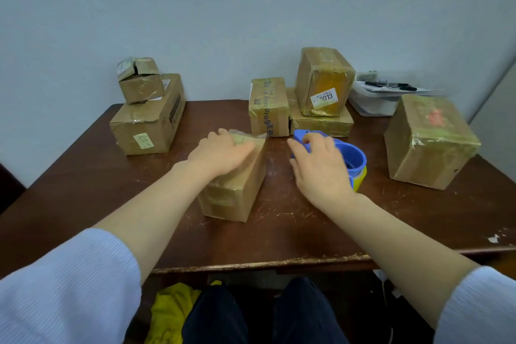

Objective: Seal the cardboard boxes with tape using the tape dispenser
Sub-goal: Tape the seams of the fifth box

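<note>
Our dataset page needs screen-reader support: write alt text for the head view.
A person's left hand rests flat on a small cardboard box on a scratched brown table, while the right hand grips a blue tape dispenser beside it. Other taped boxes stand farther back.

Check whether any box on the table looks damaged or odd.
Yes. The small box atop the left stack has its top flaps gaping, a dark slit showing between them. The large box beneath it is creased along its front top edge.
</note>
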Motion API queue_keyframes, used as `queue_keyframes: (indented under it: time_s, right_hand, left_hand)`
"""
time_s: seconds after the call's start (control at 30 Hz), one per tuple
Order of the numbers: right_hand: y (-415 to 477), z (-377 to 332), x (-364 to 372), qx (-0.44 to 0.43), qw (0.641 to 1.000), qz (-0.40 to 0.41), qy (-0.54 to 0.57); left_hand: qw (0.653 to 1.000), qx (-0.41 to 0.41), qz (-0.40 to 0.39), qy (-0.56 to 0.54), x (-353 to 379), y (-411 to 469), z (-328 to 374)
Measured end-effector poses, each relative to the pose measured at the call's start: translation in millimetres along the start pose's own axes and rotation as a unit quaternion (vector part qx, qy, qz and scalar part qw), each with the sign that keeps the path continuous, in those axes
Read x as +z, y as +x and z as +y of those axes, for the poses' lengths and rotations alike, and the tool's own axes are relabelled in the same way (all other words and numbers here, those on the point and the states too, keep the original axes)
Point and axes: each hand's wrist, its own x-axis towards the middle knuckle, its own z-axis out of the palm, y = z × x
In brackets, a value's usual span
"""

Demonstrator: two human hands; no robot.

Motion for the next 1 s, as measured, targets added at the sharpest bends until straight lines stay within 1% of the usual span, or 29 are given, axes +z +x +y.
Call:
queue_keyframes:
  time_s: [0.03,0.1,0.13,0.17,0.2,0.23,0.27,0.3,0.33,0.37,0.4,0.5,0.6,0.7,0.77,0.9,1.0]
  right_hand:
    - [3,-10,-2,0.018,0.993,-0.041,0.107]
    - [13,-27,-3,0.078,0.954,-0.086,0.277]
    - [19,-32,-1,0.108,0.927,-0.092,0.346]
    - [24,-37,0,0.129,0.91,-0.094,0.383]
    - [29,-39,2,0.143,0.902,-0.099,0.396]
    - [34,-40,6,0.148,0.905,-0.1,0.386]
    - [38,-40,9,0.148,0.916,-0.087,0.363]
    - [41,-40,12,0.141,0.929,-0.057,0.339]
    - [43,-41,13,0.118,0.939,-0.022,0.323]
    - [44,-43,13,0.084,0.946,0.009,0.312]
    - [46,-45,12,0.053,0.951,0.027,0.302]
    - [52,-51,10,0.006,0.965,0.027,0.261]
    - [59,-51,13,0.003,0.975,-0.001,0.222]
    - [64,-51,16,0.009,0.976,-0.027,0.214]
    - [67,-51,18,0.024,0.973,-0.034,0.228]
    - [66,-49,17,0.059,0.955,-0.05,0.287]
    - [64,-49,18,0.086,0.94,-0.051,0.325]
  left_hand:
    - [1.0,0.0,-0.002,-0.012,0,-2,-2]
    - [0.999,0.001,0.003,-0.032,0,-7,-5]
    - [0.999,0.001,0.011,-0.045,0,-9,-7]
    - [0.998,0.002,0.025,-0.055,0,-13,-10]
    - [0.997,0.004,0.047,-0.06,0,-16,-12]
    - [0.994,0.012,0.088,-0.06,-1,-19,-17]
    - [0.987,0.036,0.143,-0.058,-2,-19,-22]
    - [0.975,0.072,0.203,-0.061,-2,-18,-26]
    - [0.959,0.113,0.251,-0.074,-3,-15,-30]
    - [0.945,0.145,0.278,-0.088,-3,-13,-32]
    - [0.938,0.167,0.286,-0.098,-2,-9,-33]
    - [0.936,0.207,0.265,-0.103,0,2,-30]
    - [0.945,0.226,0.224,-0.074,3,12,-26]
    - [0.953,0.225,0.191,-0.063,4,19,-27]
    - [0.959,0.212,0.174,-0.07,5,21,-27]
    - [0.969,0.176,0.144,-0.1,7,22,-26]
    - [0.972,0.139,0.112,-0.151,10,21,-25]
